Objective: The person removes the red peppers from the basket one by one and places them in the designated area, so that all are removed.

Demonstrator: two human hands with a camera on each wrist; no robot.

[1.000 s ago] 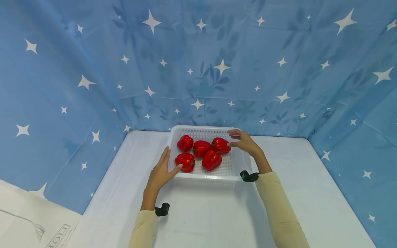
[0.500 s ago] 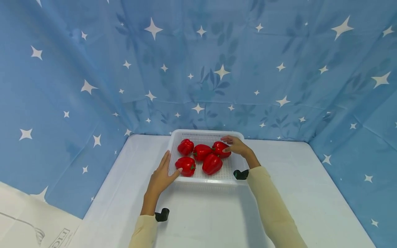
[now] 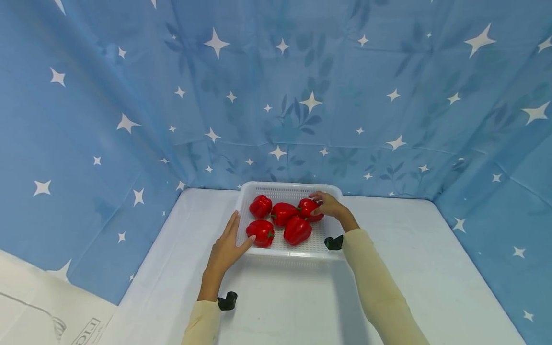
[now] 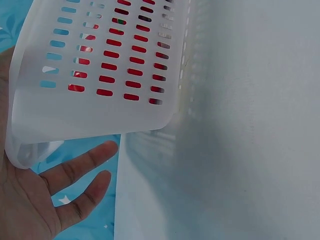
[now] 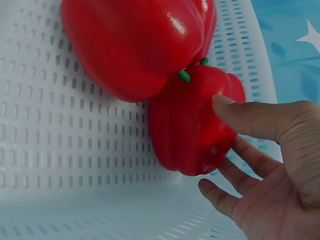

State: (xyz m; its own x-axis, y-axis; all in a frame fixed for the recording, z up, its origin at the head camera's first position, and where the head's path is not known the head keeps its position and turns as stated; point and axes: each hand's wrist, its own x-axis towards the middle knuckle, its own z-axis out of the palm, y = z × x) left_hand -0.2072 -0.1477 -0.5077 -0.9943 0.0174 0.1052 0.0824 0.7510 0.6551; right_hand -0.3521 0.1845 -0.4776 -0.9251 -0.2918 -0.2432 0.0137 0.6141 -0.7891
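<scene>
A white perforated plastic basket [image 3: 319, 255] holds several red bell peppers. At its back right, my right hand [image 3: 329, 206] grips one bell pepper [image 5: 187, 135]; the thumb lies on its front and the fingers reach behind it. That pepper's green stem points toward a larger bell pepper [image 5: 130, 45] beside it. My left hand [image 3: 224, 249] rests at the basket's front left corner, fingers straight along the outer side and thumb over the rim. In the left wrist view two fingers [image 4: 75, 170] stick out past the basket's edge.
Other bell peppers lie in the basket's left half, one at the back [image 3: 260, 206] and one in front [image 3: 260, 233]. The basket stands on a white table [image 3: 284, 306]. A blue star-patterned curtain [image 3: 276, 86] hangs behind and at both sides.
My right hand has come in from the right rim and moved left and down onto the back right bell pepper. The left hand keeps its place on the basket; the head view has shifted slightly.
</scene>
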